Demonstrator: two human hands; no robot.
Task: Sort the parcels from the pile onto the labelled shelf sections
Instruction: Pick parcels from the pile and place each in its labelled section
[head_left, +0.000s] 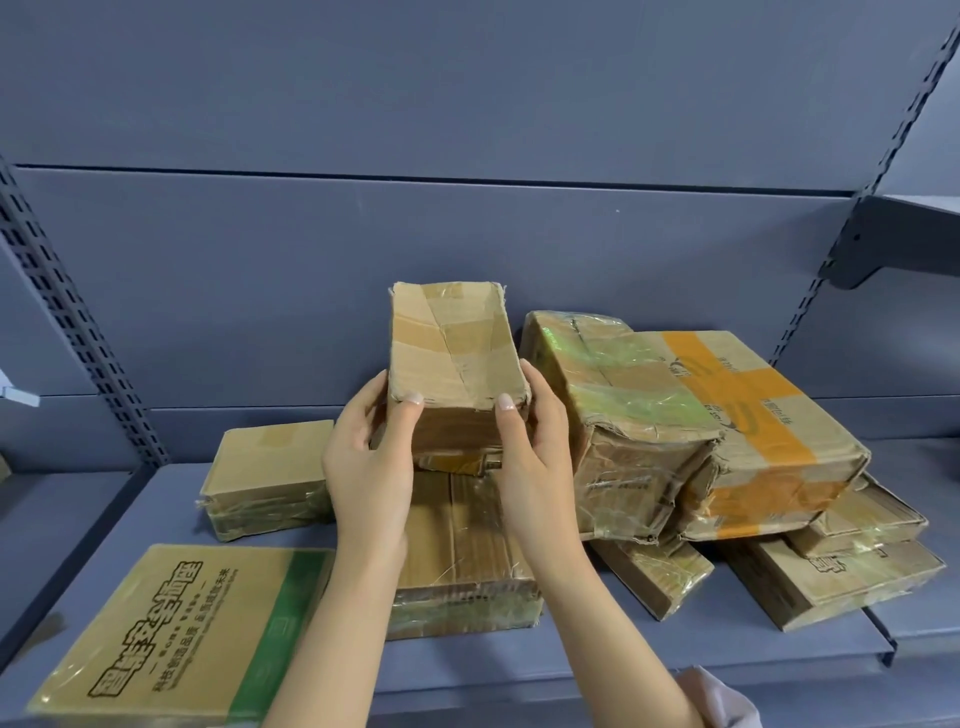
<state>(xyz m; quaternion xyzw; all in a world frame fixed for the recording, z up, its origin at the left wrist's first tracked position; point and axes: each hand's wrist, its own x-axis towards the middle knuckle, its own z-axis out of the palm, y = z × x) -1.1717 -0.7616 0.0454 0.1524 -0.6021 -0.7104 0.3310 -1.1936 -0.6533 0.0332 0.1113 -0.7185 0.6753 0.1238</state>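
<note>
Cardboard parcel (457, 353): small, clear-taped, centre of frame, held over the pile on the grey shelf (623, 660).
Left hand (369, 467): I grip its left side, thumb on the top edge.
Right hand (535, 457): I grip its right side likewise.
Green-banded parcel (171, 629): lower left, flat, bold Chinese print.
Orange-taped parcel (769, 415): right, print too small to read.

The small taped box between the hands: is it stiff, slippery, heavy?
The box is probably fairly stiff, though its edges look crushed. Its glossy tape may feel slippery. It seems light: the left hand and right hand hold only its near end.
</note>
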